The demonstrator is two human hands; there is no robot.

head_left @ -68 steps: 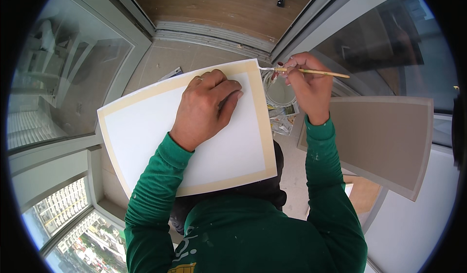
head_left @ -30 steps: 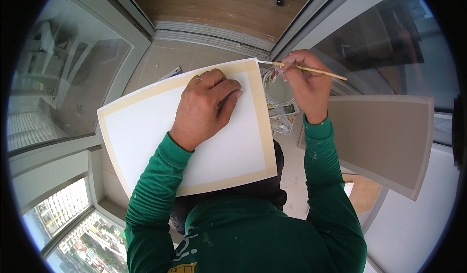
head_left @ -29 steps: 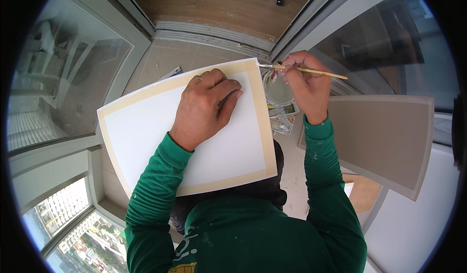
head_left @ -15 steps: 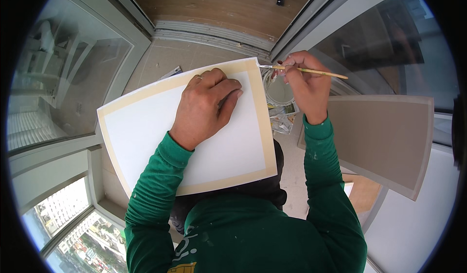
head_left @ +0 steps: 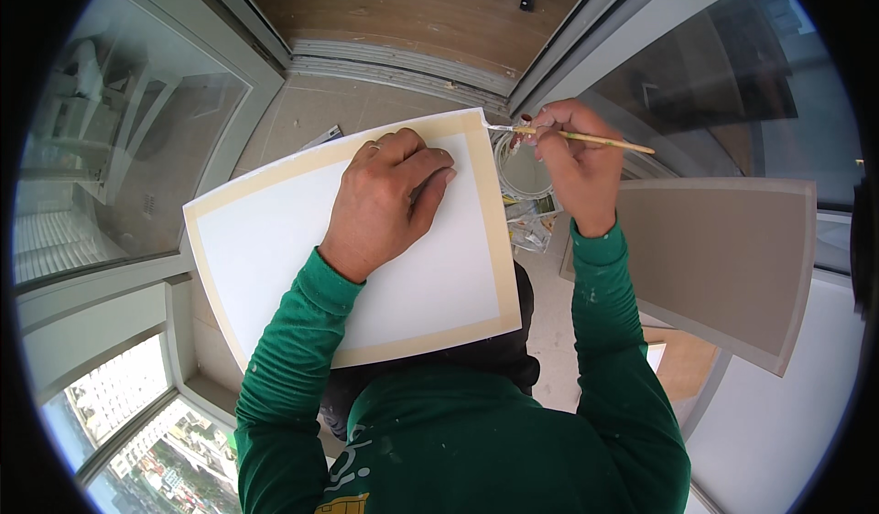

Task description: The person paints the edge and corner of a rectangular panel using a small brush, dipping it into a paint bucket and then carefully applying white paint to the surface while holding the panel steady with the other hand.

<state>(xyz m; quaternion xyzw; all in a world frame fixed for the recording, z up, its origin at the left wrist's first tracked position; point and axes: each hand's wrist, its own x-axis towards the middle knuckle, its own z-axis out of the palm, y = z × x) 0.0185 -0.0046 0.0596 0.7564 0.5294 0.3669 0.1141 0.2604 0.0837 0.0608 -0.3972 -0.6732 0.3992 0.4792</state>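
A white panel (head_left: pixel 412 276) with beige tape-like bands along its borders lies tilted across my lap. My left hand (head_left: pixel 385 194) rests on its far part, fingers curled and bearing on the surface near the far edge; the fingertips are partly hidden. Pinched in my right hand (head_left: pixel 581 166), beyond the panel's far right corner, is a thin paintbrush (head_left: pixel 595 137) with a pale wooden handle. Its whitened bristles touch the panel's edge at that corner. Below the brush stands a round, whitish-rimmed container (head_left: pixel 526 173), partly covered by the hand and the panel.
A grey-brown panel (head_left: pixel 705 258) with a lighter border leans at the right. Glass doors (head_left: pixel 174 139) stand on both sides, with a sliding-door track (head_left: pixel 403 65) ahead. Printed plastic packaging (head_left: pixel 531 230) lies beside the container. A window (head_left: pixel 156 441) is at lower left.
My right hand and the brush have shifted very slightly toward me, the bristles staying by the panel's corner. My left hand and the panel keep their place.
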